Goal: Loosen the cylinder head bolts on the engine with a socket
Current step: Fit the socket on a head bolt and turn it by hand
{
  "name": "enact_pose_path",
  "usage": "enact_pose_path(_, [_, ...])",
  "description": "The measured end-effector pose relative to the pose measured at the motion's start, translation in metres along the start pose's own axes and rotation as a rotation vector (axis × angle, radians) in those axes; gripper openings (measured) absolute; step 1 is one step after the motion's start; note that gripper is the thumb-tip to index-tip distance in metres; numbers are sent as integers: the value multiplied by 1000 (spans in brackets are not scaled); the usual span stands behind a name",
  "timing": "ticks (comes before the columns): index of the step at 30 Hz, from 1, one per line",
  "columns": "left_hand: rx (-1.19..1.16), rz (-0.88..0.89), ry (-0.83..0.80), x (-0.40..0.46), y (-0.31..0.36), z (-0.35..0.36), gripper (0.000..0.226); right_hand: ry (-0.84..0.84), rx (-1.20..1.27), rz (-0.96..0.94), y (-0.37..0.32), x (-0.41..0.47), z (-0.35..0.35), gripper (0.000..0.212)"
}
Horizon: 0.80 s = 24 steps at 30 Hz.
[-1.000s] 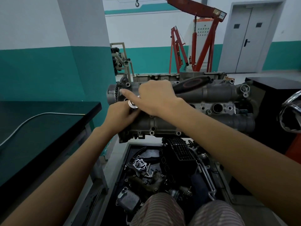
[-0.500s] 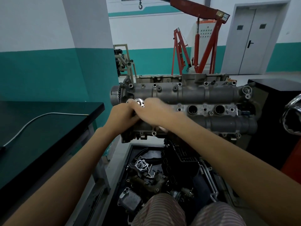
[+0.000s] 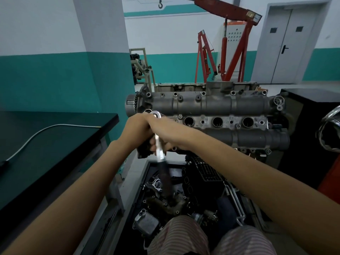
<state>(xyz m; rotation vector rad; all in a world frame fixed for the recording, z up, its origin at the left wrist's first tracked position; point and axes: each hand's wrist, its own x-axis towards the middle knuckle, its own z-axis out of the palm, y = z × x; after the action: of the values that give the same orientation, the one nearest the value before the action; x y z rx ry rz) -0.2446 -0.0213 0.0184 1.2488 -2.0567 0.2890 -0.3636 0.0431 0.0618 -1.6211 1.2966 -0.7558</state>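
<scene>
No brand, label or lettering can be read anywhere here.

The chrome ratchet wrench with a black grip point(image 3: 160, 150) has its round head at the left end of the grey cast-metal cylinder head point(image 3: 211, 115), just beyond the knuckles of both hands. Its long axis runs from that head back toward the person, the black handle sticking out below the hands and blurred. The socket under the ratchet head is hidden, so the bolt it sits on cannot be made out.

The left hand point(image 3: 137, 128) lies at the ratchet head, fingers curled down over it; how firmly it grasps is unclear. The right hand point(image 3: 165, 132) crosses over the left and is wrapped round the chrome shank, fingertips showing beneath.

To the right of the hands, 3 round open wells sit in a row along the cylinder head, which lies lengthwise left to right. Below the hands, a black tray of dark engine parts point(image 3: 184, 190) sits on the floor. Left of the forearms stands a dark workbench point(image 3: 55, 135) with a grey cable point(image 3: 46, 130). Beyond the hands a red engine hoist point(image 3: 230, 43) is cut off at the top.
</scene>
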Motion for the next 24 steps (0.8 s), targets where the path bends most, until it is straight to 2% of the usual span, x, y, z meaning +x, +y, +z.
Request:
enact_pose_path(2, [-11, 13, 12, 2, 1, 1, 27, 231, -627, -208, -6, -1, -12, 50])
enact_pose_path(4, [1, -16, -20, 6, -1, 4, 35, 452, -1099, -334, -10, 0, -23, 59])
enact_pose_path(5, [-8, -28, -19, 7, -2, 4, 37, 528, -1213, -382, -10, 2, -25, 61])
enact_pose_path(7, [-34, -16, 0, 5, -2, 2, 34, 588, -1271, -464, -4, 5, -21, 60])
enact_pose_path(9, [-51, 9, 0, 1, -3, 1, 23, 542, -1079, -447, 5, 4, -11, 56])
enact_pose_path(10, [-53, 6, -5, 1, -4, 1, 23, 450, -859, -370, 7, 2, -7, 54])
enact_pose_path(13, [76, -63, -124, 4, -4, 5, 14, -83, 104, 26, 3, -3, -3, 47])
enact_pose_path(14, [101, -65, -131, 4, -5, 6, 16, -207, 333, 106, 2, -3, -3, 41])
enact_pose_path(15, [81, -56, -96, 4, -4, 5, 14, -236, 424, 131, 3, -2, -4, 36])
enact_pose_path(16, [43, -45, -51, 2, -3, 4, 11, -172, 343, 91, 3, -1, -3, 35])
enact_pose_path(17, [21, -34, -14, 1, -1, 3, 13, -31, 54, -9, 4, 2, -5, 37])
enact_pose_path(19, [-16, 9, 42, 2, 1, 2, 20, 295, -776, -266, 2, 4, -14, 45])
enact_pose_path(20, [-18, 36, 47, 3, 2, 2, 19, 423, -1074, -338, -2, 4, -20, 46])
enact_pose_path(22, [0, 49, 50, 4, 1, 3, 18, 550, -1331, -430, -7, 2, -27, 40])
enact_pose_path(24, [-2, 52, 48, 3, -1, 3, 22, 534, -1347, -439, -3, 3, -28, 24])
